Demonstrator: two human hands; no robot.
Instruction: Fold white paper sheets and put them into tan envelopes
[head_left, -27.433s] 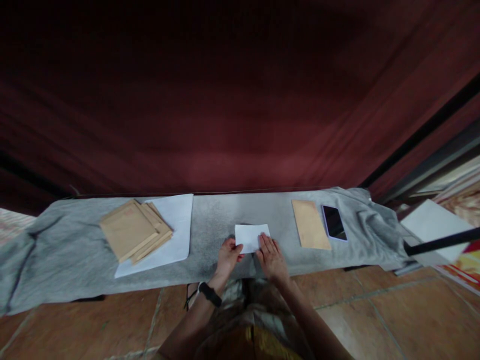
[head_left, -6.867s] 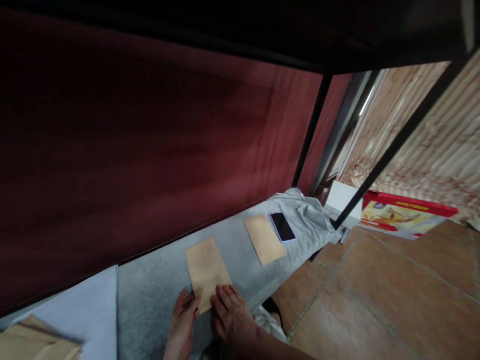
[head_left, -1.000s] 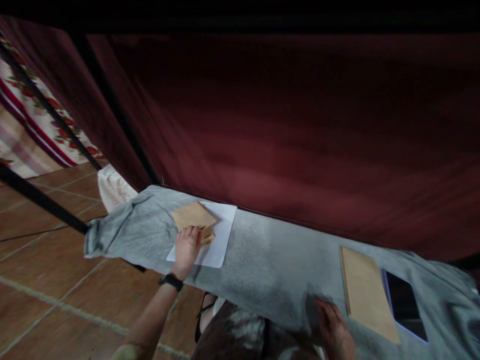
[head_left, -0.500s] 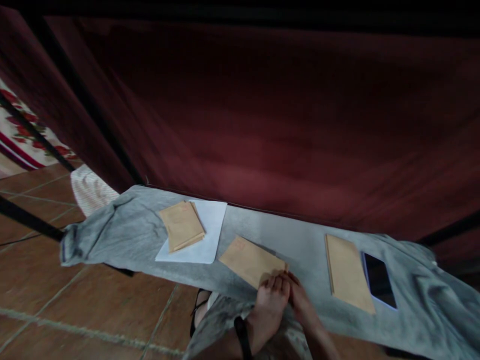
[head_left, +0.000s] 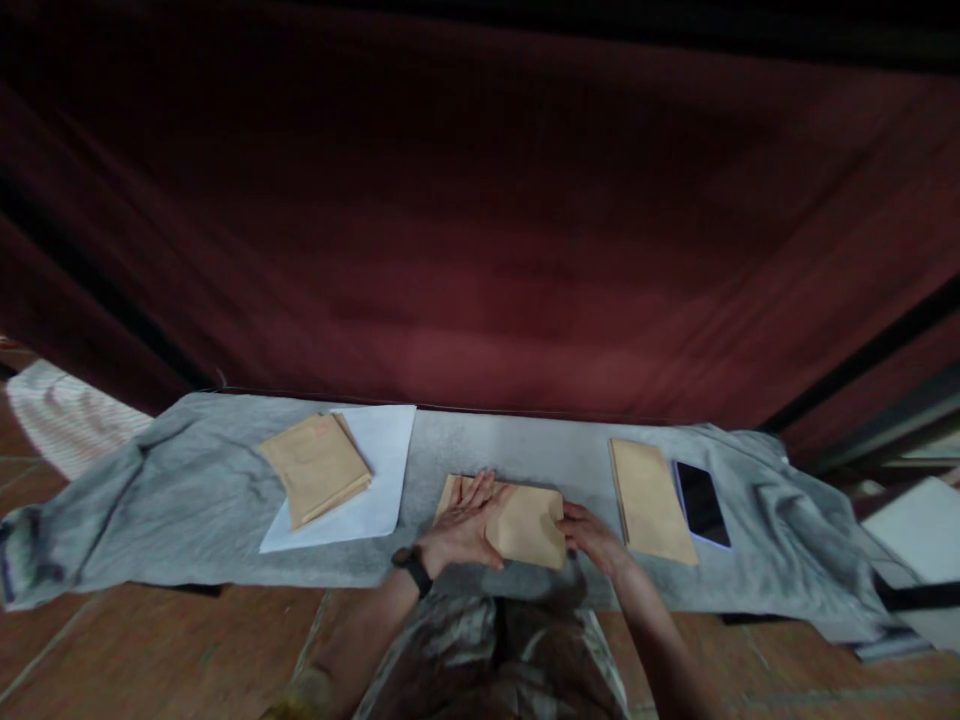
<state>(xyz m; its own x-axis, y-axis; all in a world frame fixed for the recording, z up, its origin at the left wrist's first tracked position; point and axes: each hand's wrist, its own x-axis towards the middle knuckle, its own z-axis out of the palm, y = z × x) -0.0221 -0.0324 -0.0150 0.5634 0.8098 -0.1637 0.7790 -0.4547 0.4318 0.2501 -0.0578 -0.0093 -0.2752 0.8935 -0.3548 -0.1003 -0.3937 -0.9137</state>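
Note:
A brown envelope (head_left: pixel 529 522) lies on the grey cloth (head_left: pixel 187 500) right in front of me. My left hand (head_left: pixel 465 522), with a black band at the wrist, lies flat on the envelope's left half, fingers stretched out. My right hand (head_left: pixel 589 535) touches the envelope's right edge with its fingertips, which look pinched on that edge. A small stack of brown envelopes (head_left: pixel 315 466) rests on white paper sheets (head_left: pixel 379 470) to the left.
To the right lie another brown envelope stack (head_left: pixel 651 485) and a black phone (head_left: pixel 701 502). A dark red curtain (head_left: pixel 480 250) hangs behind the cloth. Tiled floor shows in front, and a white sheet (head_left: pixel 919 525) sits at the far right.
Since a second ago my left hand has carried one envelope from the left stack to the middle. Both hands now rest on it, and my view has swung back to centre.

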